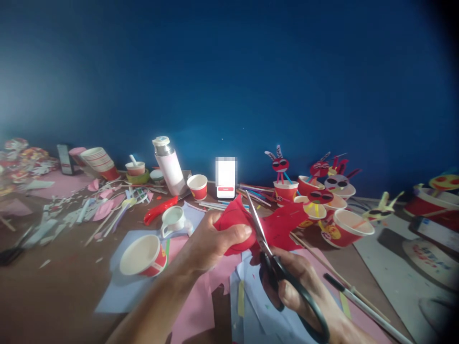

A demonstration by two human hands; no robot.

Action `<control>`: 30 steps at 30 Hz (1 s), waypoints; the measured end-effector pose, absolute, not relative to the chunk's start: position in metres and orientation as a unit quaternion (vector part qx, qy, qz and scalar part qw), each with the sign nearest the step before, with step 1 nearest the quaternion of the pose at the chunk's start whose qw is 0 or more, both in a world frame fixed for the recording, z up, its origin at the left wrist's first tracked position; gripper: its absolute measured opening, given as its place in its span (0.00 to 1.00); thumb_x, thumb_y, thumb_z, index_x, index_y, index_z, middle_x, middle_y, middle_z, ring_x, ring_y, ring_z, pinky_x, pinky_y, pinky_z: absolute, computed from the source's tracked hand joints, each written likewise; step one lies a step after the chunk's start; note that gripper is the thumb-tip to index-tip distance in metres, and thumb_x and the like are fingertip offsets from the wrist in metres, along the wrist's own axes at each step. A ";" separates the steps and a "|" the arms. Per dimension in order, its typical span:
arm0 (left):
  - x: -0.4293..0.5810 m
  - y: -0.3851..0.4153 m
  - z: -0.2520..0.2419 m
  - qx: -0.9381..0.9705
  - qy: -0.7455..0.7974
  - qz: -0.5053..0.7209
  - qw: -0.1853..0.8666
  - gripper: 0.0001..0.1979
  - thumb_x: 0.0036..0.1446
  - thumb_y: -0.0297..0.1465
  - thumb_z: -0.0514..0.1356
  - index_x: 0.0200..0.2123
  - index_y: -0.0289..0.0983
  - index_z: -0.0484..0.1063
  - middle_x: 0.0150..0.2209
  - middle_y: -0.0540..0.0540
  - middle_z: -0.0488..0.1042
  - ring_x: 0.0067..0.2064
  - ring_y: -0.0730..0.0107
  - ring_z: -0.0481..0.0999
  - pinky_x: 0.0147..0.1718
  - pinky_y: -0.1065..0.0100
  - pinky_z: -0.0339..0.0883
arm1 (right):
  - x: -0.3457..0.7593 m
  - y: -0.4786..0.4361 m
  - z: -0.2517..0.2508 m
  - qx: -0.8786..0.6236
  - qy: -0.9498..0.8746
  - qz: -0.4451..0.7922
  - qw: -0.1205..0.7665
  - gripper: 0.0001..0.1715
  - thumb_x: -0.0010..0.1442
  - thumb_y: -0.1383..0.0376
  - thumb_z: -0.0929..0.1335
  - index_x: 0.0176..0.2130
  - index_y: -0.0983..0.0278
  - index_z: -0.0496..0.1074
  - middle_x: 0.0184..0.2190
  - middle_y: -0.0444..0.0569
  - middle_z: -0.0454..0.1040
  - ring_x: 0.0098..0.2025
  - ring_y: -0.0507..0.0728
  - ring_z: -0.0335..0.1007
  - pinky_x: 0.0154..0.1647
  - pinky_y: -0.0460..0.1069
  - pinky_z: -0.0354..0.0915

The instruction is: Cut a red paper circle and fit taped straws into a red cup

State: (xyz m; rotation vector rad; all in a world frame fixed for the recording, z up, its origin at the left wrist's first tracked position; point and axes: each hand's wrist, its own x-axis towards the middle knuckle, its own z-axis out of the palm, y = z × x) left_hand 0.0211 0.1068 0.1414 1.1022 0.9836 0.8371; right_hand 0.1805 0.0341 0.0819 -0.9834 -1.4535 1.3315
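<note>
Two hands at work in the head view: left hand is clamped on the red paper, thumb on top, holding it up off the bench, I'd guess to keep it stiff for the blades. Right hand is wrapped round the handles of the scissors, pointed up and away, probably so the paper can be turned into the cut. Phone stands upright behind, screen facing the person, likely for easy viewing.

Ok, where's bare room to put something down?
At lower left, the brown table is mostly bare, bordered by the blue sheet at right and paper scraps behind. It's crowded around the scissors, red paper and cups at right.
</note>
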 end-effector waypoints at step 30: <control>0.013 0.113 0.144 0.501 0.429 0.316 0.682 0.08 0.39 0.29 0.64 0.17 0.36 0.67 0.18 0.54 0.66 0.22 0.79 0.64 0.24 0.74 0.60 | 0.183 0.033 0.084 -0.407 -0.596 0.543 0.430 0.26 0.54 0.44 0.63 0.33 0.65 0.65 0.21 0.42 0.61 0.22 0.49 0.54 0.23 0.45 0.51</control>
